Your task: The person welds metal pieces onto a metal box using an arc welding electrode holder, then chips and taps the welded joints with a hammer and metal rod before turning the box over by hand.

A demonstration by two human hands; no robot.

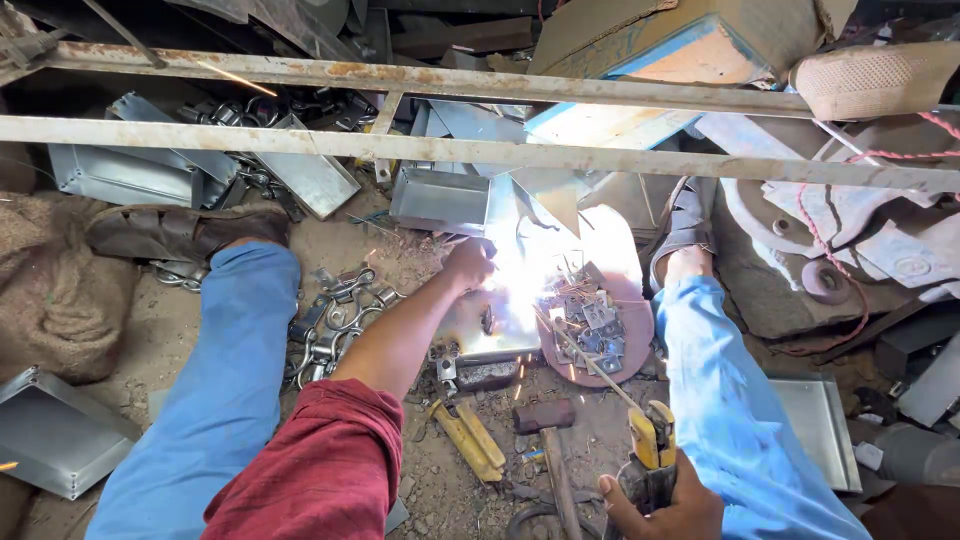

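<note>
Sheet-metal tray (497,335) under weld: it lies on the dirt floor (425,490) at picture centre, between my two blue trouser legs (215,400), with a white arc glare over its upper part. My left hand (468,264) is closed down on the tray's upper left edge, at about 10 o'clock from the glare, fingers curled and pressing; the red sleeve (325,465) leads back to 7 o'clock. My right hand (655,505), at 5 o'clock from the tray near the bottom edge, is wrapped tight around the yellow-handled electrode holder (650,440). From the holder the thin welding rod (590,362) slants up toward 11 o'clock, its tip lost in the glare, so I cannot tell whether it touches the tray.

Outward from the hands: a pile of small metal brackets (595,325) rests on a round reddish plate (630,340) just at 3 o'clock of the tray. A hammer (548,430) lies at 6 o'clock, a yellow-handled tool (470,440) beside it at 7 o'clock. Loose shackles (335,320) are heaped at 9 o'clock, against my left leg. A further grey metal tray (440,200) stands at 12 o'clock, under two rusty angle bars (480,150) crossing the view. Burlap sacking (55,290) fills the far 9 o'clock edge.
</note>
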